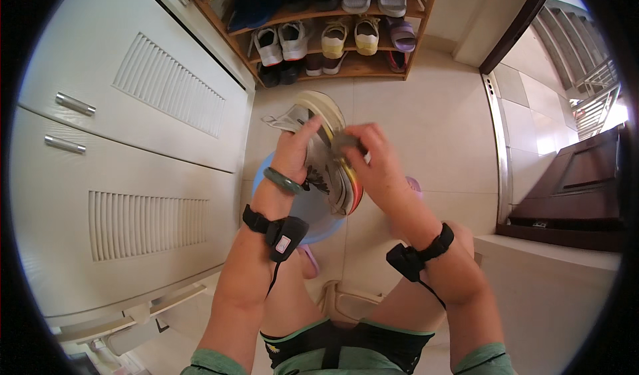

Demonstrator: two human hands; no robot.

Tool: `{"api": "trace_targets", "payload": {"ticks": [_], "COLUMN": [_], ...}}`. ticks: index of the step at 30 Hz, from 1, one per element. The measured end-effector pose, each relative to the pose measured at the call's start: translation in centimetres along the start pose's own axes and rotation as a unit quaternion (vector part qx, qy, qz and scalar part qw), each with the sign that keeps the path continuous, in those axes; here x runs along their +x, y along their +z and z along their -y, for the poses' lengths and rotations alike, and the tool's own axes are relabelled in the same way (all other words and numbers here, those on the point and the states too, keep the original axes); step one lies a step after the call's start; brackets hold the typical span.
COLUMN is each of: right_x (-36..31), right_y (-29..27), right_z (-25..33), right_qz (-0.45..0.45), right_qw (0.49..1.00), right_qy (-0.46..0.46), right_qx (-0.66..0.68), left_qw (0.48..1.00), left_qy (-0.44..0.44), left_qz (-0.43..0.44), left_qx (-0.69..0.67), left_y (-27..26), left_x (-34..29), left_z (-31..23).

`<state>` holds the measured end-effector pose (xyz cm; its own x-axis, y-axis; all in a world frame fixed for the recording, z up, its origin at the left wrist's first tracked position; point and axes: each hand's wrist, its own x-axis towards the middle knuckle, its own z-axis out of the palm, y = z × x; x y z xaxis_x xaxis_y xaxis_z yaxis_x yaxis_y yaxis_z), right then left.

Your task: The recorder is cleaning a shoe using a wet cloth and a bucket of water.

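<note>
a person held a grey and white shoe [318, 160] in front of them, tipped on its side, its pale sole edged with yellow and red and turned to the right. the left hand [295, 152] had its grip clamped on the shoe's upper, thumb laid across toward the sole. the right hand [376, 154] had its grip closed around a small dark grey pad [346, 144], which touched the side of the sole; motion blurred it, so its exact kind could not be told. from above, the shoe partly covered a light blue basin [318, 222] on the tiled floor [439, 148].

a green bangle [284, 180] circled the left wrist, and each forearm wore a black strapped device. a pink slipper [309, 262] showed just below the basin. ahead stood a wooden shoe rack [366, 68] with several pairs on its shelves. white louvred cabinet doors [156, 145] lined the left; at the right, a dark door [569, 172] stood near a stairway [559, 42].
</note>
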<state>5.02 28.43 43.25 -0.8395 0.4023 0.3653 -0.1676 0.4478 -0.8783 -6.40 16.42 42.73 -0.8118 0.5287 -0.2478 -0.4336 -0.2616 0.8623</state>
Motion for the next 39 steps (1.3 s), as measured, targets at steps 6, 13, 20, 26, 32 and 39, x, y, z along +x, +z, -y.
{"api": "trace_targets", "payload": {"ticks": [6, 13, 20, 26, 32, 39], "right_x": [1.5, -1.4, 1.5, 3.3, -0.3, -1.0], "right_y": [0.6, -0.9, -0.9, -3.6, -4.5, -2.9], "right_z": [-0.2, 0.0, -2.1, -5.6, -2.4, -1.1], "right_qz": [-0.043, 0.121, 0.009, -0.06, 0.0, 0.066], "right_qw": [0.996, 0.988, 0.993, 0.991, 0.995, 0.997], "right_qy": [-0.003, 0.091, -0.056, 0.109, 0.072, -0.038], "right_qx": [-0.077, 0.021, -0.104, -0.04, 0.071, -0.014], "left_qw": [0.999, 0.981, 0.973, 0.939, 0.951, 0.928], "left_qy": [-0.029, -0.118, -0.194, -0.273, -0.213, -0.278], "left_qz": [0.029, 0.039, 0.119, 0.164, 0.135, 0.144], "left_qx": [0.002, -0.15, -0.023, -0.13, -0.177, -0.202], "left_y": [0.3, -0.6, 0.5, 1.0, -0.4, -0.1], "left_x": [-0.9, -0.9, -1.7, -1.6, -0.6, -0.1], "left_z": [0.5, 0.0, 0.7, 1.0, 0.2, 1.6]}}
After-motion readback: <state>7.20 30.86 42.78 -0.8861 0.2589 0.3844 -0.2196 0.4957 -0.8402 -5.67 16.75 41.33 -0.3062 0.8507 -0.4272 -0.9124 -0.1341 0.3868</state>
